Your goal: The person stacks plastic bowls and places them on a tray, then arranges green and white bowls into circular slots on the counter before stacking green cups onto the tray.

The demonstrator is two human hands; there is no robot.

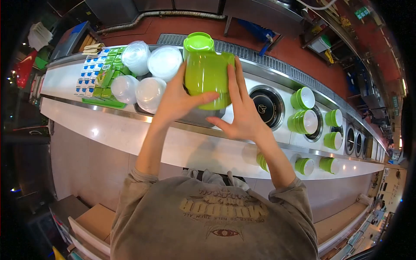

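Observation:
Between my two hands, over the counter, is a glossy bright green container (208, 78); its inside is hidden. My left hand (175, 99) presses on its left side with the thumb across the front. Along its right side lie the long fingers of my right hand (242, 113), the thumb lower down near its bottom edge. Just behind it, partly covered, stands another green piece with a round end (199, 42). Left of my left hand are stacks of clear plastic tubs (164, 63) and a round translucent tub (150, 93).
Green bowls with white insides (308, 121) stand in stacks to the right, some on the lower front ledge (304, 166). A round black-centred inset (266, 107) sits in the counter (208, 147). Small green and white cartons (93, 71) fill a green tray at the left.

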